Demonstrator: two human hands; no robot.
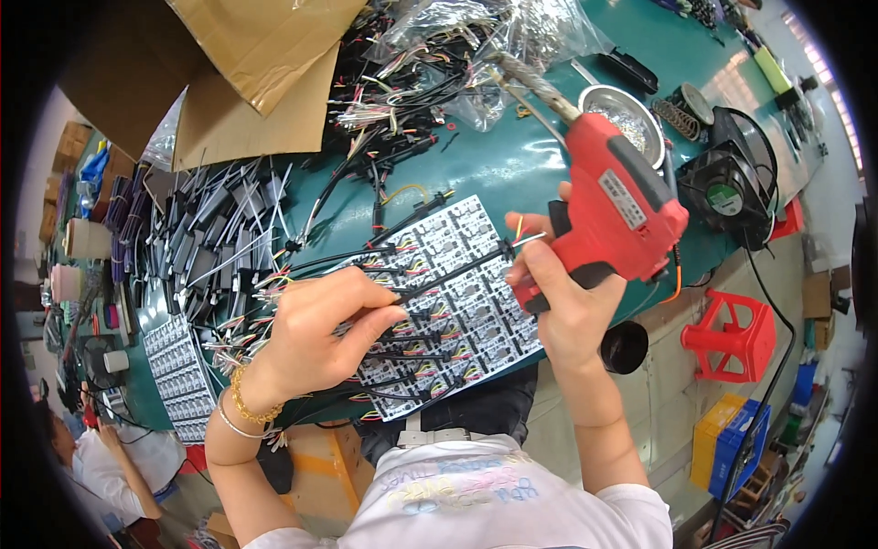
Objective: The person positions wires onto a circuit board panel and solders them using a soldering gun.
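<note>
My left hand [320,320] pinches a black cable [453,274] between thumb and fingers. The cable slants up to the right, over a panel of white circuit boards [466,224]. In my right hand [576,320] is a red and black soldering gun [626,197], its long metal tip pointing up and away to the left. Thumb and forefinger of this same hand also pinch the cable's far end, where thin coloured wires stick out. Several other black cables lie across the panel, their coloured wire ends against the boards.
An open cardboard box [256,101] stands at the far left beside bundled cables [219,229]. A second board panel [178,375] lies left. Beyond the soldering gun are a metal bowl [608,90] and a black fan [727,197]. A red stool [732,339] stands right; a co-worker [119,457] sits lower left.
</note>
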